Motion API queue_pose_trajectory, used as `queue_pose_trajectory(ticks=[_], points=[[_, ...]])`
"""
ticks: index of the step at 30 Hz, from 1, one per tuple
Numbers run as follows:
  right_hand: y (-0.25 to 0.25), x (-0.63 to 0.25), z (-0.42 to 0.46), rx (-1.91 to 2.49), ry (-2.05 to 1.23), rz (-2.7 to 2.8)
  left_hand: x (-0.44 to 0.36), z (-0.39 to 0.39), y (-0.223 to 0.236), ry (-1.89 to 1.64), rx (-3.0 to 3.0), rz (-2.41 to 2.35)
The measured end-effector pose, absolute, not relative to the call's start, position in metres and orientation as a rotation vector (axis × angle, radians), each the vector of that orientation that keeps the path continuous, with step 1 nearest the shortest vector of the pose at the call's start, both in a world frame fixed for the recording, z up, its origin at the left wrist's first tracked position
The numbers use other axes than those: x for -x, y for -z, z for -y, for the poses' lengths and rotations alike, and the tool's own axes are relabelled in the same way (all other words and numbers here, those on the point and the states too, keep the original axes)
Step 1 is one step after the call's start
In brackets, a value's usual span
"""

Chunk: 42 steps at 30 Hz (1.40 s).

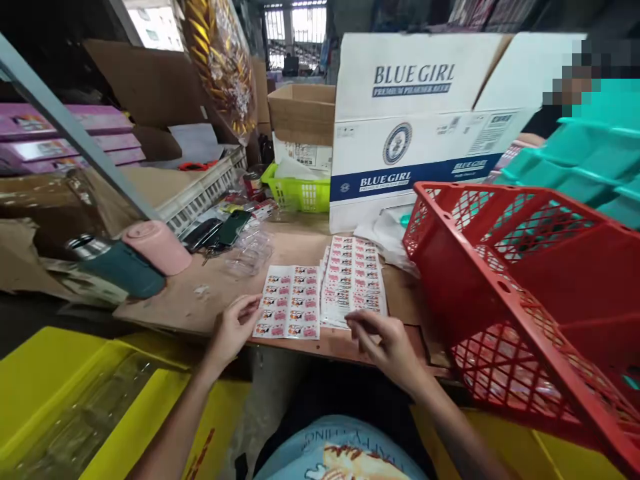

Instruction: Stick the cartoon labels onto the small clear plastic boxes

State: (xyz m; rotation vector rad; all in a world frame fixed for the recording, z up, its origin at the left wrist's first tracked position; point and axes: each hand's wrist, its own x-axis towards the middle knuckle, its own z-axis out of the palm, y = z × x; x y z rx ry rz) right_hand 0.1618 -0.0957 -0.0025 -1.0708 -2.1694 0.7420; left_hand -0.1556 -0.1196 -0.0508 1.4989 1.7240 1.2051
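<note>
"Where's the sticker sheet point(287, 303)?"

"Flat on the tabletop point(296, 241), by its near edge, just left of a stack of similar sheets point(353, 273)."

"And the hands?"

"Left hand point(235, 328): fingers loosely curled at the sheet's left edge; I can't tell whether they pinch it. Right hand point(393, 343): fingers bent by the stack's near edge, grip unclear."

"Anything in the way?"

"A red basket point(463, 280) crowds the right, a white carton point(415, 143) stands behind, and clear plastic point(250, 250) lies left."
</note>
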Motion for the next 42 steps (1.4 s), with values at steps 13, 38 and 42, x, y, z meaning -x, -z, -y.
queue_pose_trajectory(ticks=[13,38,42], points=[[0.013,-0.022,-0.067,1.438,-0.546,2.763,0.136,0.124,0.077,-0.759,-2.095,-2.145],[-0.025,-0.118,-0.038,0.905,-0.508,2.116,0.076,0.037,0.013,-1.199,-0.725,-1.05],[0.002,-0.109,-0.02,0.772,-0.256,2.222,0.069,0.036,0.03,-1.264,-0.627,-0.988]])
